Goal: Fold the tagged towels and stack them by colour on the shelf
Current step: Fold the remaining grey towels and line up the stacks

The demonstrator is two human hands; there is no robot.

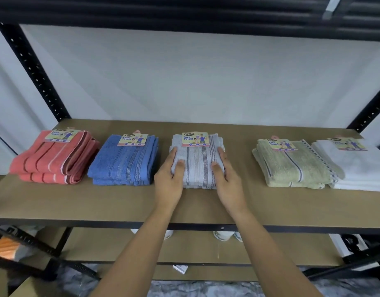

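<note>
Five folded, tagged towel piles lie in a row on the brown shelf point(120, 202). From the left they are red point(54, 159), blue point(124, 163), light grey with stripes point(197, 161), green point(292, 166) and white point(360, 166). My left hand point(169, 179) grips the left edge of the grey pile, thumb on top. At the pile's right edge my right hand point(227, 179) grips it the same way. The grey pile rests on the shelf between the blue and green piles. Each pile carries a "Face Towel" card tag at its back edge.
Black perforated uprights point(32, 69) frame the shelf at the left and right, and a dark upper shelf hangs overhead. A lower brown shelf point(184, 247) sits below. A wide gap of bare board separates the grey and green piles.
</note>
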